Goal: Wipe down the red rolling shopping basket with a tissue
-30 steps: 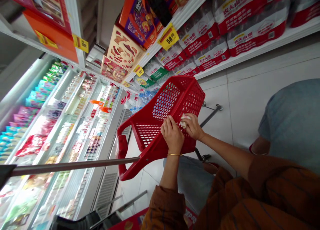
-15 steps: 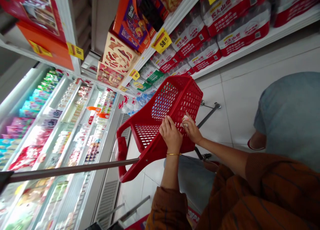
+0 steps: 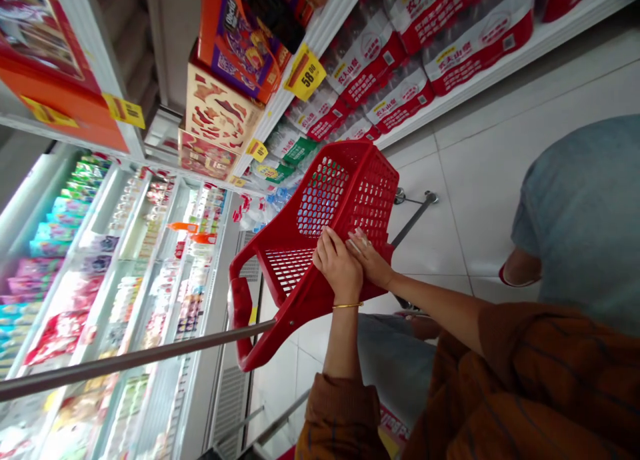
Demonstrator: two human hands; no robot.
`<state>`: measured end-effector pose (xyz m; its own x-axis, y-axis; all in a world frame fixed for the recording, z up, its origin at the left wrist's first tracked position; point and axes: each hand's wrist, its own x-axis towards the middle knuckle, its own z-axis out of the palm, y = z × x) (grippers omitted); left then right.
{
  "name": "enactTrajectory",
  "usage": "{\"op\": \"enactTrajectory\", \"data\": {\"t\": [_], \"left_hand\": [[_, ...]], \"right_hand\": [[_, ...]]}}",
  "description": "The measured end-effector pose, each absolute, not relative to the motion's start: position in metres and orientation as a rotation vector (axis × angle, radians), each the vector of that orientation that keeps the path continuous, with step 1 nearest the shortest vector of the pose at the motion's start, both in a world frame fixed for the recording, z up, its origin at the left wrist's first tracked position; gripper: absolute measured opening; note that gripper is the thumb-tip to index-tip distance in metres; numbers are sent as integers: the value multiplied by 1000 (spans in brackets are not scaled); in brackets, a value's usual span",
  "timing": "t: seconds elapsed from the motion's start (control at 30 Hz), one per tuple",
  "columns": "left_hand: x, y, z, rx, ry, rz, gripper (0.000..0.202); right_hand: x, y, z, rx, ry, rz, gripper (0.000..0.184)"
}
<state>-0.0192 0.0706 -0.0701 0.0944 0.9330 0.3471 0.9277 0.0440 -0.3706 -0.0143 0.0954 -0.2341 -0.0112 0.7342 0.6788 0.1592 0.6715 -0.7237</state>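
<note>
A red plastic shopping cart (image 3: 280, 253) with mesh sides stands in front of me, tilted in the view. My left hand (image 3: 339, 263), with a thin gold bracelet at its wrist, is closed over the near rim of the basket. Right beside it, my right hand (image 3: 371, 259) has its fingers bent over the same rim, and a ring shows on one finger. The two hands touch or nearly touch. The palms and thumbs are mostly hidden. Toward the left is the cart's red handle (image 3: 241, 307), which neither hand holds.
Shrink-wrapped packs of bottled water (image 3: 480, 40) line the low shelf beyond the cart. Boxed goods (image 3: 225, 107) sit above them with yellow price tags (image 3: 305, 73). A lit refrigerated display (image 3: 120, 280) fills the left. A metal pole (image 3: 135, 357) crosses the lower left. Pale floor tiles (image 3: 505, 160) lie at right.
My right hand has moved left along the rim, close against my left hand. My left hand stays on the rim. The view has shifted slightly.
</note>
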Motion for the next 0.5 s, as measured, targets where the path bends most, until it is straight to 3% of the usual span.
{"op": "enactTrajectory", "data": {"t": [0.2,0.5], "left_hand": [[-18,79,-73,-1862,-1830,14,56],[-16,93,-81,-1814,-1808,11,57]], "right_hand": [[-9,97,-260,-727,-1529,610,51],[0,96,-278,-827,-1486,600,64]]}}
